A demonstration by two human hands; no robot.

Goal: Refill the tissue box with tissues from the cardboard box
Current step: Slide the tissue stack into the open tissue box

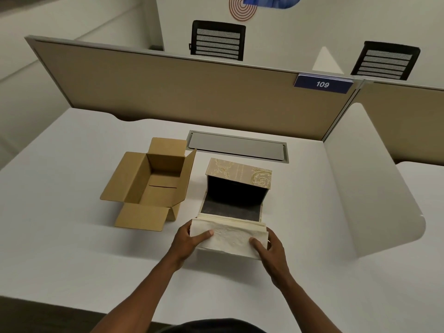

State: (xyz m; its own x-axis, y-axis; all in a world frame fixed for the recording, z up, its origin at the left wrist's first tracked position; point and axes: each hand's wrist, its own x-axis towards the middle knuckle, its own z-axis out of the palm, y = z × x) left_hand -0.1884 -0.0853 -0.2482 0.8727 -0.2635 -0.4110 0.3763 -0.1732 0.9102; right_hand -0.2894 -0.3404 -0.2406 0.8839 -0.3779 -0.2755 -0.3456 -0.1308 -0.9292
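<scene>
A stack of cream tissues (230, 235) is held between both hands just in front of the tissue box. My left hand (189, 241) grips its left end, my right hand (269, 251) its right end. The tissue box (240, 173), covered in beige patterned fabric, lies on its side with its dark inside facing me and its flap folded down toward the tissues. To its left stands the brown cardboard box (134, 179) with all flaps spread, and nothing shows inside it.
The white desk (72, 236) carries a grey metal cable hatch (236, 146) behind the tissue box. A tan partition (168, 87) closes the far edge, a white curved divider (367, 179) the right side. Two black chairs stand beyond.
</scene>
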